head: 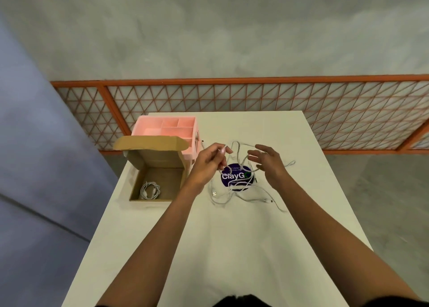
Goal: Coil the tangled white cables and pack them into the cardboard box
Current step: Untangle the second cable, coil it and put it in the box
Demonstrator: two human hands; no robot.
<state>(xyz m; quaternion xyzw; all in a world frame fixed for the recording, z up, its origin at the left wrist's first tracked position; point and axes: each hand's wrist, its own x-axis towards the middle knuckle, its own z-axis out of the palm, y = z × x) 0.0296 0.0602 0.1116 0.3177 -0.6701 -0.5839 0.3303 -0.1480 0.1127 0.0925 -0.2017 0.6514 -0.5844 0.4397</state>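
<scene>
The left hand [210,161] is pinching a strand of the tangled white cables [241,186] between thumb and fingertips, lifting it a little off the white table [232,248]. The right hand [267,161] is hovering just at 3 o'clock from it, fingers spread and slightly curled, with a raised loop of cable running across in front of them; whether those fingers are touching the loop cannot be told. Most of the tangle is lying on the table below both hands, sprawling over a round purple sticker [235,178] that is reading "ClayGo", with a USB plug [214,193] resting at the tangle's 8 o'clock edge and loose ends trailing off toward 4 o'clock.

At 9 o'clock from the tangle, the cardboard box [162,165] is sitting open on the table, its lid standing up at the far side. One coiled white cable [149,190] is already lying inside, in the near left part of the box floor. A pink compartment organizer [167,126] is standing just beyond the box at its 12 o'clock, touching or nearly touching the raised lid.
</scene>
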